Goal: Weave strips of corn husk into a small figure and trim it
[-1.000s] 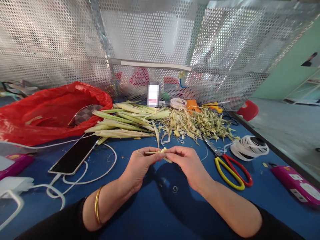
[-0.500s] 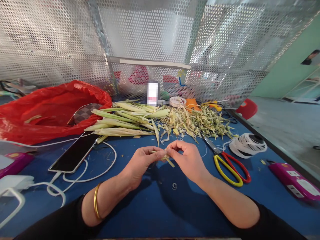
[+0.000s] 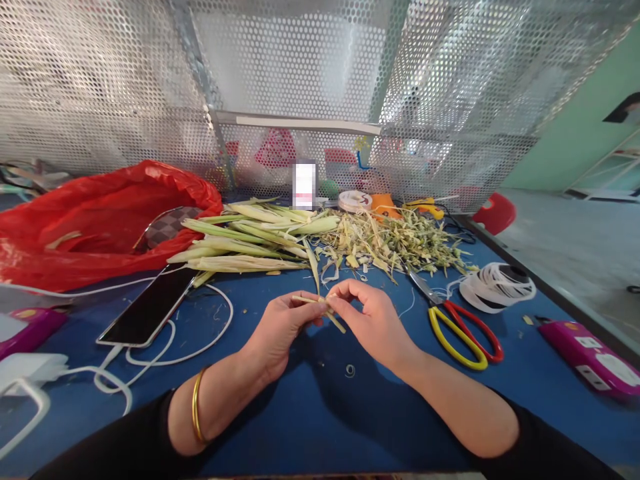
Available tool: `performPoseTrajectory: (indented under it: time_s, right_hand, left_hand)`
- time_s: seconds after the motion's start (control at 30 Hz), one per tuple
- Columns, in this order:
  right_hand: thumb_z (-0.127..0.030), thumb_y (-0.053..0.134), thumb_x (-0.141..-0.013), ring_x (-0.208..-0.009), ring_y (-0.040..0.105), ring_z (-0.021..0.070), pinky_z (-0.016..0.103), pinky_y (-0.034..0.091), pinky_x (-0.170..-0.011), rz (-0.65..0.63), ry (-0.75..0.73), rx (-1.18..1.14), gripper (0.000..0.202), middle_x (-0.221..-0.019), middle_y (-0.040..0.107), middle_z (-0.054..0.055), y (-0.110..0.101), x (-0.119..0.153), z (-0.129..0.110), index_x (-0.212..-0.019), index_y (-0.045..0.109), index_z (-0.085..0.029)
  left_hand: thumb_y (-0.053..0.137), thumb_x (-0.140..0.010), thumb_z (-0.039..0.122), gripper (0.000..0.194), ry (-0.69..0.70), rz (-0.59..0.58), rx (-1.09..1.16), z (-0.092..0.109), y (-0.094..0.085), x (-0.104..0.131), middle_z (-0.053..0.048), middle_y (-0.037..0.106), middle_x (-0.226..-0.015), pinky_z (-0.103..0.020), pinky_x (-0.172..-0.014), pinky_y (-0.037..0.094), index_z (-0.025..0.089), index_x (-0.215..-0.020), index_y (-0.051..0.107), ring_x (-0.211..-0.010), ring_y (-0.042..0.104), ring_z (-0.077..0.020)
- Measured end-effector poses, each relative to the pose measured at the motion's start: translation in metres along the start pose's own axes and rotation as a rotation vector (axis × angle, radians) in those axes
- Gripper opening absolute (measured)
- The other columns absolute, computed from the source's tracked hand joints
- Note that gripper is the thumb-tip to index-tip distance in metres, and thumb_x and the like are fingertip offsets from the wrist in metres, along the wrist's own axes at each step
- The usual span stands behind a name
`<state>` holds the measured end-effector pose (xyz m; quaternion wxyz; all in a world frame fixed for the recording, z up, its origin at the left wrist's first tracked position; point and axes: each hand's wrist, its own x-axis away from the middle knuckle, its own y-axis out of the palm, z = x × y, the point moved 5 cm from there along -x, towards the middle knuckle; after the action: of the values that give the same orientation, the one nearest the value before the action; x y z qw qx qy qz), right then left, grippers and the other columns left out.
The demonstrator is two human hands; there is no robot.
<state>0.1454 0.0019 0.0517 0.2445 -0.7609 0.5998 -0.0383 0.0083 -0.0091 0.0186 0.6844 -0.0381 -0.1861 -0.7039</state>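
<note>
Person, two bare hands: left hand (image 3: 280, 330), right hand (image 3: 373, 323). Black sleeves pushed up to the elbows on both arms, forearms uncovered. One plain gold bangle (image 3: 197, 417) on the left wrist. No rings visible.

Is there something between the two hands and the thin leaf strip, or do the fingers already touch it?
Nothing stands between them. The left hand and the right hand both pinch the leaf strip directly, above the blue table.
</note>
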Motion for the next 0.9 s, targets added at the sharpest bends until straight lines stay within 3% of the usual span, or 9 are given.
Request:
performPoseTrajectory:
  time_s: [0.3,0.5,0.6,0.73,0.9]
  right_hand:
    - [-0.021,0.059,-0.08,-0.071,0.06,0.0131,0.024,0.047,-0.067,-0.068,-0.001,-0.082,0.008,-0.076,0.066,-0.001,-0.006,-0.005,0.002,-0.085,0.065,-0.02]
    - [-0.016,0.056,-0.081,-0.071,0.06,0.0133,0.025,0.046,-0.068,-0.114,-0.141,0.078,0.012,-0.075,0.067,-0.001,-0.009,-0.005,-0.005,-0.078,0.067,-0.021]
    - [-0.011,0.055,-0.079,-0.068,0.059,0.0117,0.024,0.046,-0.067,-0.076,-0.189,0.15,0.014,-0.074,0.066,-0.002,-0.012,-0.003,-0.01,-0.076,0.066,-0.02]
    - [-0.012,0.056,-0.078,-0.066,0.06,0.0112,0.022,0.046,-0.066,-0.012,-0.132,0.135,0.012,-0.072,0.066,-0.002,-0.012,-0.001,-0.009,-0.076,0.065,-0.02]
    - [-0.015,0.056,-0.08,-0.068,0.06,0.0119,0.023,0.046,-0.066,-0.006,-0.077,0.076,0.012,-0.074,0.067,-0.002,-0.01,-0.001,-0.002,-0.077,0.066,-0.021]
  left_hand:
    - [0.077,-0.059,0.023,0.013,-0.045,-0.04,0.054,-0.001,-0.001,0.0,0.0,0.065,-0.061,-0.02,-0.056,0.036,0.015,-0.064,0.068,-0.055,0.051,-0.0079]
    - [0.078,-0.06,0.023,0.012,-0.053,-0.069,0.025,-0.003,0.001,-0.001,0.0,0.064,-0.061,-0.021,-0.058,0.039,0.014,-0.062,0.069,-0.057,0.052,-0.0086]
    - [0.076,-0.066,0.029,0.016,-0.044,-0.13,0.023,-0.003,0.004,-0.001,-0.001,0.065,-0.066,-0.02,-0.06,0.039,0.014,-0.068,0.07,-0.059,0.054,-0.0084]
    - [0.073,-0.07,0.028,0.015,-0.037,-0.161,0.067,-0.001,0.006,0.001,0.0,0.064,-0.07,-0.021,-0.065,0.042,0.015,-0.076,0.069,-0.064,0.057,-0.0097]
    - [0.074,-0.066,0.021,0.009,-0.031,-0.123,0.042,0.003,0.005,0.001,-0.002,0.066,-0.069,-0.02,-0.066,0.043,0.014,-0.07,0.07,-0.065,0.057,-0.0105]
